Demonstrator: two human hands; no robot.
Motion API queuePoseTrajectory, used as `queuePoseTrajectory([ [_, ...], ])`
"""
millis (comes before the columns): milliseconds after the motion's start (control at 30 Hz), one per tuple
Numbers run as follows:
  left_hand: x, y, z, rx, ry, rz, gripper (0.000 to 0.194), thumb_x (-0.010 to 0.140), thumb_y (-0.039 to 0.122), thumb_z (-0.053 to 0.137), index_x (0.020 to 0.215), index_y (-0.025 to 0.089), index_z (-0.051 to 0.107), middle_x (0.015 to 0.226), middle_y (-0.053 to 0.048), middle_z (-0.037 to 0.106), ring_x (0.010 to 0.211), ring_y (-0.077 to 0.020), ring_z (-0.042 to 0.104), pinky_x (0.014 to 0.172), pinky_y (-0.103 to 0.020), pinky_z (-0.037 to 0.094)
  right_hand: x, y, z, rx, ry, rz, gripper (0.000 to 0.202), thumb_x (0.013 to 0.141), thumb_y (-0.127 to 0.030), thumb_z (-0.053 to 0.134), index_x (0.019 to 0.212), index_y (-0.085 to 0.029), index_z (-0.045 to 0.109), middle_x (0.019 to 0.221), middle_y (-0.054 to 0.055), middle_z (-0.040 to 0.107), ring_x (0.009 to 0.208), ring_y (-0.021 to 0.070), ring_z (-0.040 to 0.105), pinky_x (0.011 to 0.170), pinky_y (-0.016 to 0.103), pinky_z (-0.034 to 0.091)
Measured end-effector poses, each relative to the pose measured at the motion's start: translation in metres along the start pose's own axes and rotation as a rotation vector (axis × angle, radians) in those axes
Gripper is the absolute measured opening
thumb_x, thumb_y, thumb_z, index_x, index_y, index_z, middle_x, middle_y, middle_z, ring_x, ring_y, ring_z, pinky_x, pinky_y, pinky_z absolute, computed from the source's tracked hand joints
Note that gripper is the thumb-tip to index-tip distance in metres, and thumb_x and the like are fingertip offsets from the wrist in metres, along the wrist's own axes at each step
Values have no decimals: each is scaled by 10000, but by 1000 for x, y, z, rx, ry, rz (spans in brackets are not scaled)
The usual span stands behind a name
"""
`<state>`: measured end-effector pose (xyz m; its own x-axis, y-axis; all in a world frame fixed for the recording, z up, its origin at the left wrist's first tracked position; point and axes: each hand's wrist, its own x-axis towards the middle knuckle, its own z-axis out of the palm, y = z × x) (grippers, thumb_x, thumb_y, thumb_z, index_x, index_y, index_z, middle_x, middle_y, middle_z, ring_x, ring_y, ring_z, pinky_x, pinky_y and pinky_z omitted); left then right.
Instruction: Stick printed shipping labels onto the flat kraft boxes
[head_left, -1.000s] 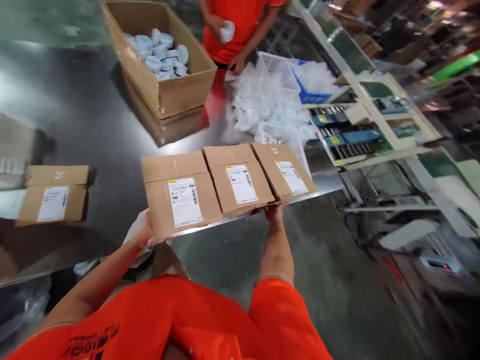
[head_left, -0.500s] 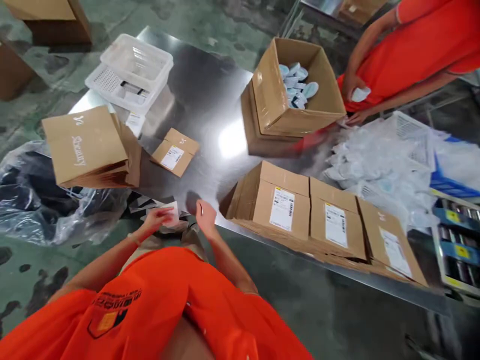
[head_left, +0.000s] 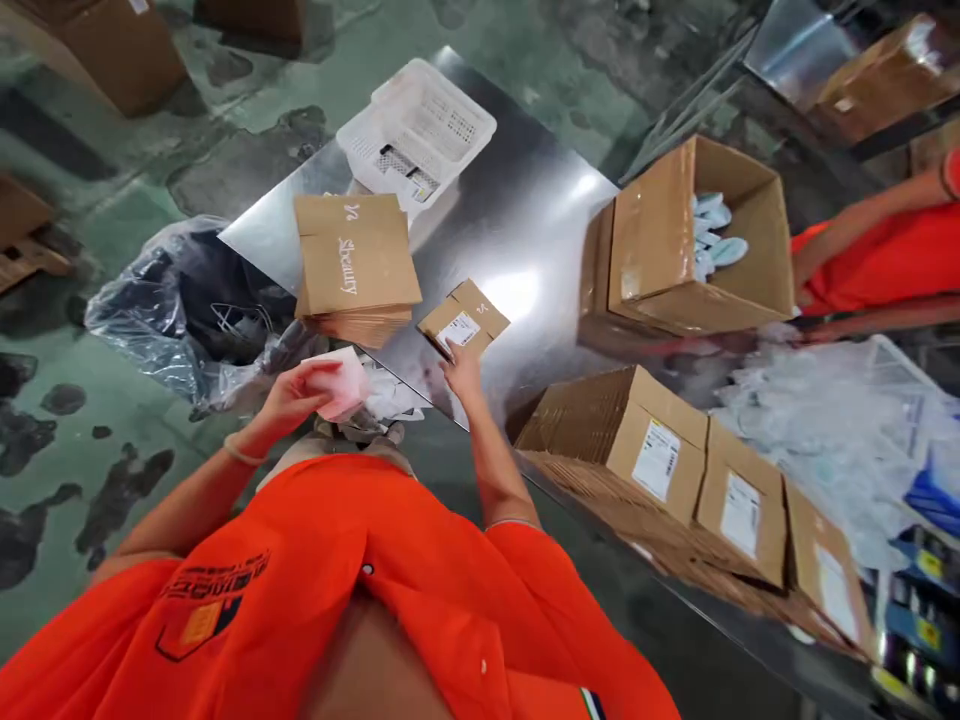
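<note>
My left hand [head_left: 296, 393] is closed on pinkish-white label sheets [head_left: 346, 385], held just off the table's near edge. My right hand [head_left: 461, 368] reaches over the metal table, its index finger stretched onto the near edge of a small flat cardboard box [head_left: 486, 312]. A white printed label [head_left: 458, 330] lies on that box, and the fingertip touches close to its lower edge. Left of the box is a stack of flat brown cartons [head_left: 360, 255] with handwriting on top.
White plastic baskets [head_left: 469, 130] sit at the table's far end. An open carton [head_left: 652, 235] holds pale blue-white items. Rows of labelled flat boxes [head_left: 679, 440] line the near right edge. A plastic-lined bag [head_left: 180, 330] stands left; a co-worker's arm [head_left: 847, 235] is at right.
My right hand has moved forward from the table edge to the small box. The label sheets in my left hand have been raised. The camera view has shifted left.
</note>
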<state>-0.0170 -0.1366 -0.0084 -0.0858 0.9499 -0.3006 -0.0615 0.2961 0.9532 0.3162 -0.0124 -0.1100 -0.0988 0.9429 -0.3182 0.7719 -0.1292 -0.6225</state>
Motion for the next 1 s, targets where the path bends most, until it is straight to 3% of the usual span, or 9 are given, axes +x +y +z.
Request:
queuePoseTrajectory([
  [67, -5, 14, 2, -53, 21, 28, 646, 602, 428, 1012, 1166, 179, 819, 1175, -123, 803, 1019, -276, 755, 852, -336, 638, -20, -36, 11, 252, -172, -219, 418, 870, -313, 765, 1271, -196, 762, 1355, 120, 754, 1298, 302, 643, 1138, 454, 478],
  [167, -5, 24, 9, -227, 97, 78, 682, 572, 352, 1030, 1194, 199, 797, 1048, -74, 811, 928, -241, 764, 801, -317, 642, -45, -84, 36, 508, -485, -467, 531, 757, -452, 869, 1229, -233, 762, 1283, 71, 764, 1178, 279, 670, 969, 363, 533],
  [300, 14, 14, 10, -443, 345, 35, 656, 545, 289, 1043, 1138, 204, 776, 974, -48, 805, 808, -191, 752, 715, -270, 616, -58, -114, 54, 607, -651, -442, 372, 794, -506, 801, 996, -200, 734, 937, 17, 726, 905, 213, 643, 822, 316, 504],
  [400, 22, -3, 13, -539, 536, -96, 622, 685, 410, 996, 1201, 190, 727, 919, -48, 792, 796, -206, 755, 665, -264, 587, -57, -122, 50, 678, -510, -366, 448, 798, -458, 805, 1159, -241, 655, 767, -56, 594, 752, 159, 567, 738, 277, 461],
  [500, 9, -16, 28, -561, 475, -136, 744, 816, 577, 892, 1404, 198, 637, 936, -60, 795, 890, -266, 780, 732, -327, 607, -55, -130, 40, 667, -405, -331, 505, 802, -413, 810, 1232, -276, 582, 708, -93, 520, 654, 134, 488, 664, 255, 408],
  [600, -8, -18, 48, -482, 266, -60, 971, 646, 508, 1018, 1475, 201, 616, 997, -76, 811, 928, -282, 786, 815, -365, 621, -53, -137, 30, 598, -397, -376, 355, 828, -436, 773, 1096, -255, 627, 687, -82, 510, 644, 133, 458, 640, 261, 382],
  [667, -9, -16, 56, -430, 202, -21, 956, 502, 433, 1077, 1348, 170, 717, 1015, -97, 819, 912, -275, 785, 833, -367, 623, -49, -139, 24, 545, -368, -421, 309, 837, -460, 759, 1036, -239, 672, 694, -67, 522, 658, 136, 453, 642, 268, 375],
  [800, 9, -6, 63, -377, 236, -18, 750, 413, 451, 1081, 1035, 115, 831, 954, -126, 829, 832, -265, 769, 797, -383, 622, -36, -140, 16, 489, -276, -476, 286, 856, -475, 747, 986, -221, 747, 671, -55, 526, 643, 137, 446, 637, 279, 374],
  [1000, 33, 11, 70, -341, 323, 5, 713, 376, 453, 1065, 972, 121, 858, 848, -96, 823, 750, -224, 745, 700, -325, 591, -35, -134, 14, 406, -12, -618, 224, 951, -425, 664, 913, -231, 769, 798, 14, 677, 748, 183, 616, 757, 325, 516],
])
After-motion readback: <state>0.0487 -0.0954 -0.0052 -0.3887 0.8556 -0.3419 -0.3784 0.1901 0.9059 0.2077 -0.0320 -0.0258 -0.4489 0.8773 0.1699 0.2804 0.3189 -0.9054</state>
